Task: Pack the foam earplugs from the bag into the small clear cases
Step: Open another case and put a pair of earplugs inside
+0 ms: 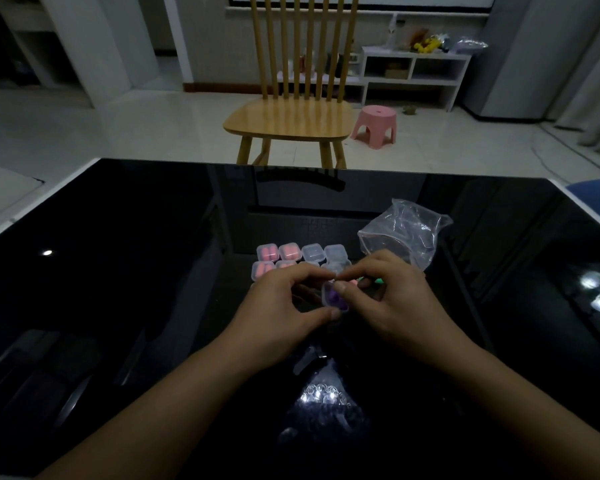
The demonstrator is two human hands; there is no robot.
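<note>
Presently, item one: my left hand [284, 299] and right hand [388, 299], both pinched on one small clear case [335, 299] held just above the bench [118, 271]. Left thumb under its near edge, right fingertips [340, 287] on its top edge. Contents: purple earplugs [336, 301], count not readable.

Step in hand, by my judgement: closing the lid on a filled case. Whether the lid is latched I cannot tell. Next move calls for a firm squeeze at the rim, then setting this case down with the others without knocking them.

Item two: cluster of cases [302, 259] on the bench just beyond my fingers, two rows. Four at left hold pink earplugs [268, 252]; those at right look empty, though some are partly hidden by my hands.

Item three: loose earplugs [361, 281], pink and green, on the bench behind my right fingers, mostly hidden.

Item four: clear plastic bag [402, 233], crumpled, behind my right hand; contents not discernible.

Obstructions: the cluster sits close, so little room for set-down. Low light and glossy reflections obscure small parts.

Background: wooden chair [291, 123], pink stool [374, 124], white shelf [413, 74].
</note>
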